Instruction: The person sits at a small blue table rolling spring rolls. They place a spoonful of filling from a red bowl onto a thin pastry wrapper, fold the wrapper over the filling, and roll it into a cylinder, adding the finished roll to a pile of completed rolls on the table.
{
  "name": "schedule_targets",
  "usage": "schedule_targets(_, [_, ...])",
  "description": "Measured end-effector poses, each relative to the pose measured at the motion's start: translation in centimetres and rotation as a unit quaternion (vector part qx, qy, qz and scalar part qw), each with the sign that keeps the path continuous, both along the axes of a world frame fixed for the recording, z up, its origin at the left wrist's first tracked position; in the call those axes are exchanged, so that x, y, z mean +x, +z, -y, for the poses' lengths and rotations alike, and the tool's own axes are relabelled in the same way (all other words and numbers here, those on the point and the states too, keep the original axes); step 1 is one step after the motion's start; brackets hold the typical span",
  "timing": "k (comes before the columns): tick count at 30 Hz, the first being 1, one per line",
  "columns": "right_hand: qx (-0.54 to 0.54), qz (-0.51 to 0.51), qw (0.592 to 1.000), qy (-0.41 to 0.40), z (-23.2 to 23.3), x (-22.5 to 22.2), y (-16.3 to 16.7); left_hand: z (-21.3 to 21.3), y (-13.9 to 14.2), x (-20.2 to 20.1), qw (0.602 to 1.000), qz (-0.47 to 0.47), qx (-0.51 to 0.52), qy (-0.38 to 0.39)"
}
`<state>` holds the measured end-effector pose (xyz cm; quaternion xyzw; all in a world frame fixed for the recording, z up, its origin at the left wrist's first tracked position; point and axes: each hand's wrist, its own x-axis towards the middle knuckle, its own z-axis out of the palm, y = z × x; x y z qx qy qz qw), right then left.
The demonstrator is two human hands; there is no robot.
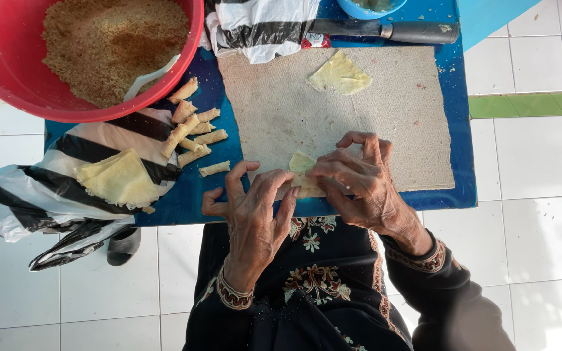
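Note:
Both my hands work on a pale yellow pastry wrapper (301, 162) at the near edge of a beige board (385, 110) on a blue table (463, 156). My left hand (250, 209) presses its fingertips on the wrapper's left side. My right hand (354, 177) pinches and folds its right side. A second wrapper (339, 73) lies flat at the far side of the board. Several finished small rolls (193, 130) lie left of the board. A stack of wrappers (120, 178) rests on a black-and-white striped plastic bag (27, 188).
A red bowl (8, 58) of brown crumbly filling with a white spoon (151, 76) stands at the far left. A knife (385, 29) lies at the far edge beside another striped bag (261, 26) and a blue bowl (359, 8). White floor tiles surround the table.

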<state>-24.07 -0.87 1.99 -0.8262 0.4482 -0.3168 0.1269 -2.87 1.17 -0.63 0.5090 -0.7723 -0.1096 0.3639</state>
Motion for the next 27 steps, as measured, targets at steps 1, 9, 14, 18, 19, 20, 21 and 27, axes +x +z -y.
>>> schedule_targets(1, [-0.001, -0.003, 1.000, 0.003, 0.0, 0.0, 0.0, 0.1, 0.1, 0.1, 1.000, 0.002, -0.001, -0.006])
schedule_targets(9, [-0.008, -0.033, 0.999, 0.014, 0.1, -0.3, 0.3, 0.5, 1.3, 1.0, 0.996, 0.063, -0.009, -0.058])
schedule_targets(14, [-0.039, -0.083, 0.995, 0.037, 0.1, -0.6, 1.3, 1.2, 1.6, 2.0, 0.991, 0.081, 0.003, -0.105])
schedule_targets(18, [-0.058, -0.106, 0.991, 0.057, 0.4, -0.8, 1.6, 1.7, 1.4, 2.3, 0.991, 0.061, 0.012, -0.121])
schedule_targets(19, [-0.069, -0.115, 0.989, 0.062, 0.4, -0.9, 1.5, 1.8, 1.4, 2.3, 0.990, 0.057, 0.014, -0.125])
schedule_targets(20, [-0.079, -0.124, 0.987, 0.067, 0.5, -0.9, 1.5, 1.9, 1.4, 2.4, 0.990, 0.054, 0.016, -0.129])
schedule_targets(21, [-0.089, -0.134, 0.984, 0.071, 0.6, -0.9, 1.4, 1.9, 1.4, 2.5, 0.990, 0.050, 0.018, -0.132])
schedule_targets(27, [-0.076, -0.123, 0.987, 0.070, 0.4, -0.9, 1.2, 2.2, 1.5, 2.7, 0.989, 0.039, 0.012, -0.144])
